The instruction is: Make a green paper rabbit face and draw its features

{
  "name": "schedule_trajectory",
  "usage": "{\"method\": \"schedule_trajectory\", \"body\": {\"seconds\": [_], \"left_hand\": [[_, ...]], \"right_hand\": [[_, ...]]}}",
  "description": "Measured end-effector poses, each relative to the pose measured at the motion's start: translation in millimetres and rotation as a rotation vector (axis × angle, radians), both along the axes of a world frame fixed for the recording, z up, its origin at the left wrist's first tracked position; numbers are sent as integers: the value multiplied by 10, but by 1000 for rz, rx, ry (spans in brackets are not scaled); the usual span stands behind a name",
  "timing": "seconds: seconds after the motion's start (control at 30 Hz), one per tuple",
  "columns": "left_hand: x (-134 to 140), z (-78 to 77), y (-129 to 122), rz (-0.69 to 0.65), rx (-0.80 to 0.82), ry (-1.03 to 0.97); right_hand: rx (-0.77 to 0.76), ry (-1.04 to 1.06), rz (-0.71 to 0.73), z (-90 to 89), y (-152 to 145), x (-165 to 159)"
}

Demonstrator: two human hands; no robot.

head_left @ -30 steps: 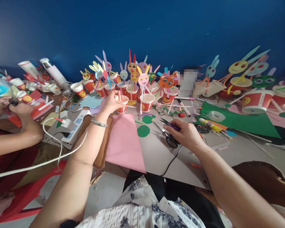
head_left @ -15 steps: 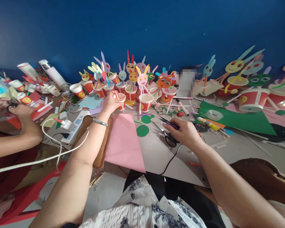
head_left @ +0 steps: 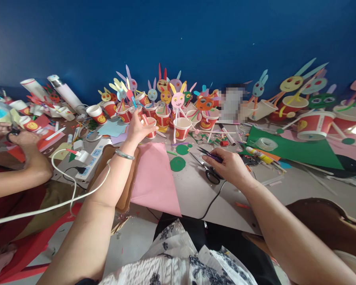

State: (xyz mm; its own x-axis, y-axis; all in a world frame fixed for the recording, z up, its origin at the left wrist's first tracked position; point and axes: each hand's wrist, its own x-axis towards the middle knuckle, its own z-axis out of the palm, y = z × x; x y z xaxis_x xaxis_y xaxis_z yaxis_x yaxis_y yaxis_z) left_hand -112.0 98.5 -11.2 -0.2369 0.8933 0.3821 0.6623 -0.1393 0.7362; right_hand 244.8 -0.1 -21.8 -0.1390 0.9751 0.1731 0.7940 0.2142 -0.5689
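My left hand (head_left: pixel 139 128) is open, thumb and fingers spread, beside a red-and-white paper cup (head_left: pixel 151 133). A small orange-red piece (head_left: pixel 144 118) shows between its fingers and the cup; I cannot tell whether the hand touches it. My right hand (head_left: pixel 230 163) is closed round dark scissors with purplish handles (head_left: pixel 215 156), blades pointing left. Under it, a second pair of scissors with black handles (head_left: pixel 213 176) lies on the table. Green paper circles (head_left: pixel 177 164) lie between my hands. Close to my left forearm is a pink paper sheet (head_left: pixel 154 178).
Paper cups with rabbit-faced figures (head_left: pixel 177 101) stand along the blue wall. On the left are a power strip (head_left: pixel 95 158), a white cable (head_left: pixel 47 206) and another person's hands (head_left: pixel 20 134) with scissors. Green paper (head_left: pixel 296 152) and a tape roll (head_left: pixel 267 143) lie on the right.
My left hand has opened beside the cup, its fingers lifting and its thumb stretching right. My right hand stays nearly still with the scissors.
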Motion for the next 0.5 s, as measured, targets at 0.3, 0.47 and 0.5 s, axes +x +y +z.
{"method": "schedule_trajectory", "body": {"seconds": [0.3, 0.47, 0.5], "left_hand": [[269, 183, -288, 13, 544, 271], [465, 218, -507, -311, 439, 383], [494, 219, -542, -392, 352, 426]], "right_hand": [[-16, 80, 27, 59, -26, -34], [-24, 90, -40, 75, -22, -29], [-22, 98, -57, 73, -13, -21]]}}
